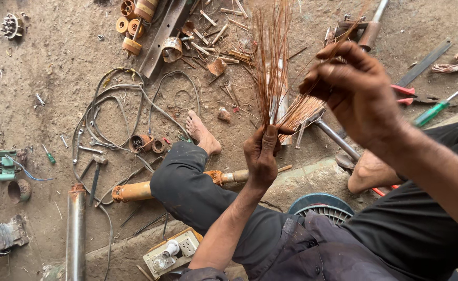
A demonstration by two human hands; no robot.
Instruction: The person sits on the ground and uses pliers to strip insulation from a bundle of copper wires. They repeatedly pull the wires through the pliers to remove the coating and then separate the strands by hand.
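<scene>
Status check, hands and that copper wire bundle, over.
Left hand gripping copper wire bundle at its base, strands fanning upward. Right hand pinching strands at the upper right. Nothing blocking; tools and cables scattered on the dirt floor.

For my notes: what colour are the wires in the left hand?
Coppery reddish-brown wires, in the head view.

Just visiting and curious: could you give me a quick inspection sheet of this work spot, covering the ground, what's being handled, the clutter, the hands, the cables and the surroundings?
Surface: dusty dirt floor with a low concrete ledge.
Job's things: bundle of thin copper wires, fanned upward.
Clutter: hammer, green-handled screwdriver, red-handled pliers, metal pipe, wooden spools.
Hands: left hand grips the bundle's base; right hand pinches strands higher up.
Cables: grey cables looped on the floor.
Surroundings: switch-and-socket box, green motor part, the person's bare feet.
</scene>
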